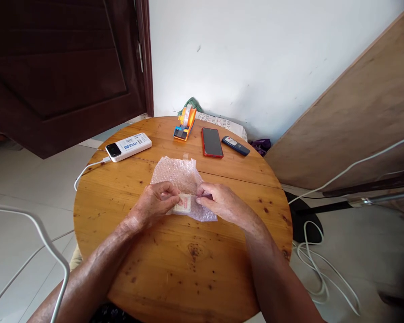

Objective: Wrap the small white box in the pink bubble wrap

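A sheet of pinkish bubble wrap (177, 172) lies on the round wooden table (175, 269) in front of me. A small pale packet with red print (183, 204) rests on its near edge. My left hand (156, 201) pinches the packet and the wrap from the left, fingers curled. My right hand (218, 201) pinches the wrap's edge just right of the packet, fingers closed.
At the table's far side lie a white power bank (128, 146) with a white cable (84, 171), an orange tape dispenser (186, 123), a red phone (212, 142) and a dark small phone (235, 146). White cables (318, 278) trail on the floor at right; a wooden board (363, 116) leans there.
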A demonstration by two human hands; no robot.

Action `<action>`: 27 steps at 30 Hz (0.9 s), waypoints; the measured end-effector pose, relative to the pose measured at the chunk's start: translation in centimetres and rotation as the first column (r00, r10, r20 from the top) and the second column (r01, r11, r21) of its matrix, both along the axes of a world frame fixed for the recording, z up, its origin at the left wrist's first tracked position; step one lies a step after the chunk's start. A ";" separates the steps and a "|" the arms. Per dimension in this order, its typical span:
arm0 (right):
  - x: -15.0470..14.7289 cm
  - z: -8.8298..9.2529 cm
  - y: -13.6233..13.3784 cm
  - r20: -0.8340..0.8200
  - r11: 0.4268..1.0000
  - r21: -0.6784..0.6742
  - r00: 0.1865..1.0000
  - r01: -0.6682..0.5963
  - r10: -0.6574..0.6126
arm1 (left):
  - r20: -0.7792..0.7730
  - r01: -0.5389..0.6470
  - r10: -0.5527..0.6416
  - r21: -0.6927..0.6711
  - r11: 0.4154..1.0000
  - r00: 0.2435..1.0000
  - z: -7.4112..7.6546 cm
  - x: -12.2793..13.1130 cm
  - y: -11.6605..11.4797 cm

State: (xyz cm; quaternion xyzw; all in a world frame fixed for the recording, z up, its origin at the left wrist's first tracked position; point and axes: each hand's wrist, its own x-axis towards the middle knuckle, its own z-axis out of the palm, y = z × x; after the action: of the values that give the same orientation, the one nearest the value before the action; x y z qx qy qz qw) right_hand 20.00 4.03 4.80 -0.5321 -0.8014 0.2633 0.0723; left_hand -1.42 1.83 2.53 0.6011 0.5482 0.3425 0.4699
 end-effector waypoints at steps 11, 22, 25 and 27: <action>-1.8 -0.6 -0.9 0.221 0.941 0.327 0.975 -0.090 0.016 | 0.001 0.010 -0.010 0.087 0.996 1.000 -0.2 0.3 0.1; -2.9 -1.3 -1.8 0.192 0.838 0.502 0.972 -0.214 0.133 | 0.044 0.016 -0.021 0.107 0.994 0.999 -0.3 0.2 0.3; -3.1 -1.2 -2.0 0.087 0.807 0.569 0.987 -0.162 0.136 | 0.077 0.026 -0.034 0.102 0.994 0.996 -0.4 0.2 0.3; -3.1 -1.1 -2.2 0.031 0.791 0.593 0.986 -0.151 0.165 | 0.102 0.033 -0.042 0.097 0.995 0.994 -0.4 0.2 0.3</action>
State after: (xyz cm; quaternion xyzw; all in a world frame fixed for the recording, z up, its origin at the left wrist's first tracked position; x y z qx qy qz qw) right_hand 16.88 1.87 3.73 -0.4111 -0.8842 0.0109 0.2214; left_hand -1.27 2.15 2.08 0.6145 0.4947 0.3901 0.4748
